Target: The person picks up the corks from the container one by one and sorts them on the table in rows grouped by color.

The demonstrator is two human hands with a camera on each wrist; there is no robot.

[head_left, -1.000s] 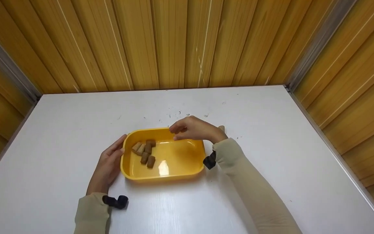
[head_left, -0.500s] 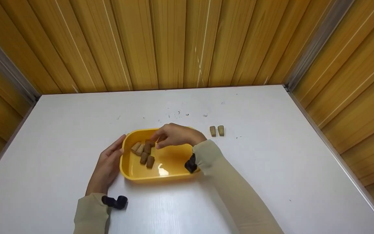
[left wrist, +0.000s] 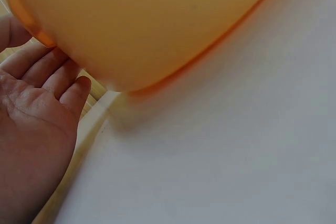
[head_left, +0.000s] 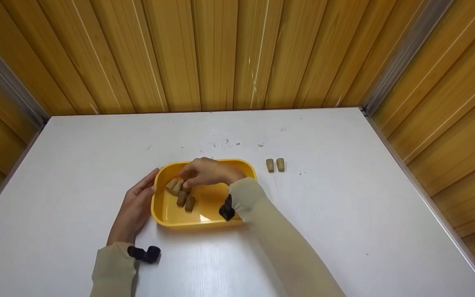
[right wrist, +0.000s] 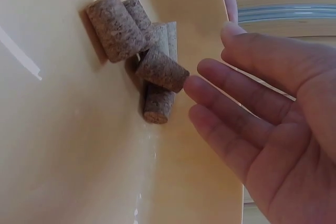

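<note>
Left hand (head_left: 135, 205), fingers nearly straight, against yellow tray (head_left: 179, 225); right hand (head_left: 208, 171) loosely spread beside corks (head_left: 190, 203)

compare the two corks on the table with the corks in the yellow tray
The table corks sit side by side, apart; the tray corks lie jumbled, some touching. The table corks look pale tan; the tray corks mix pale and darker brown. The right hand is at the tray corks; no hand touches the table corks. All look short.
</note>
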